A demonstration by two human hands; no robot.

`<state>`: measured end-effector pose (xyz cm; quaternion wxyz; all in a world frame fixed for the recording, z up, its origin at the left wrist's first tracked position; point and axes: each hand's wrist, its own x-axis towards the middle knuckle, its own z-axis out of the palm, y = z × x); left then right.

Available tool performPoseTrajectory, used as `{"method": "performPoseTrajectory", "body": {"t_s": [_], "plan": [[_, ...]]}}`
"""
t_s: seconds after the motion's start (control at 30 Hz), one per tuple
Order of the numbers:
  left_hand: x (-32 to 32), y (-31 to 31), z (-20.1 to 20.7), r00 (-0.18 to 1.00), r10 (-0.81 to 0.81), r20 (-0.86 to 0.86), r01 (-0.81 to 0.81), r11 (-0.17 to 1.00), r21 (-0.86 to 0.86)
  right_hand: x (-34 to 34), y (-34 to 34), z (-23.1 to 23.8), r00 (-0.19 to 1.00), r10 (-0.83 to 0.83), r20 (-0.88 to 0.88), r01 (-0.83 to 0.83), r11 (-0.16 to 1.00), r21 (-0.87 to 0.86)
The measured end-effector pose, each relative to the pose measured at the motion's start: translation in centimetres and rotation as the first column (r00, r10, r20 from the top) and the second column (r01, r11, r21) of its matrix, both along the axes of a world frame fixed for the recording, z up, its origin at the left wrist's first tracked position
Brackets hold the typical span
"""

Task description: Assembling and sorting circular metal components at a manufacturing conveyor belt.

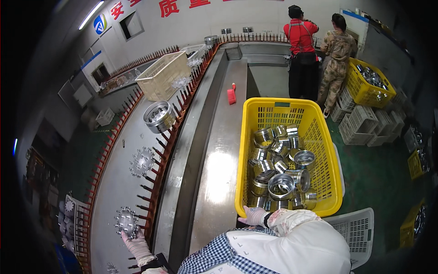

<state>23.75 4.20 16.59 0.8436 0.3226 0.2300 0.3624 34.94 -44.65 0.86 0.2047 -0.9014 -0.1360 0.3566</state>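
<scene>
My left hand (138,247), in a pale glove, holds a round silver metal part with short pegs around it (126,221) by its lower edge, over the grey surface beside the row of upright pins. My right hand (254,216), also gloved, is at the near left corner of a yellow plastic basket (242,150), with its fingers curled at the rim. Inside the basket lie many shiny metal cylinders, open rings among them (281,186). A second pegged silver part (142,162) rests farther up the grey surface.
A rail of upright pins (157,182) curves alongside the metal ledge (219,160). A round metal tin of small parts (159,116), a cream crate (164,75) and a red brush (232,95) stand farther off. Two people (302,50) are at the back right, near another yellow basket (360,93).
</scene>
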Motion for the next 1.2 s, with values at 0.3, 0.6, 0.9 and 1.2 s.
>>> {"method": "performPoseTrajectory", "body": {"t_s": [0.3,0.6,0.9,1.2], "plan": [[-7.2,-2.2,9.2,0.953,0.302,0.018,-0.297,0.924,0.24,-0.6,0.6,1.3,0.999,0.032,-0.045,-0.032,0.999,-0.006],[-0.9,-2.1,8.3,0.878,0.457,-0.142,0.161,-0.003,0.987,-5.5,2.6,1.4,0.995,-0.062,0.074,0.066,0.997,-0.045],[4.0,-0.1,10.5,0.613,0.677,-0.408,0.77,-0.395,0.501,-5.1,4.5,0.9,0.999,-0.008,0.035,0.01,0.999,-0.053],[-0.2,-0.3,8.2,0.553,0.701,-0.45,0.799,-0.292,0.526,-3.9,3.2,1.6,1.0,0.014,0.025,-0.012,0.998,-0.063]]}}
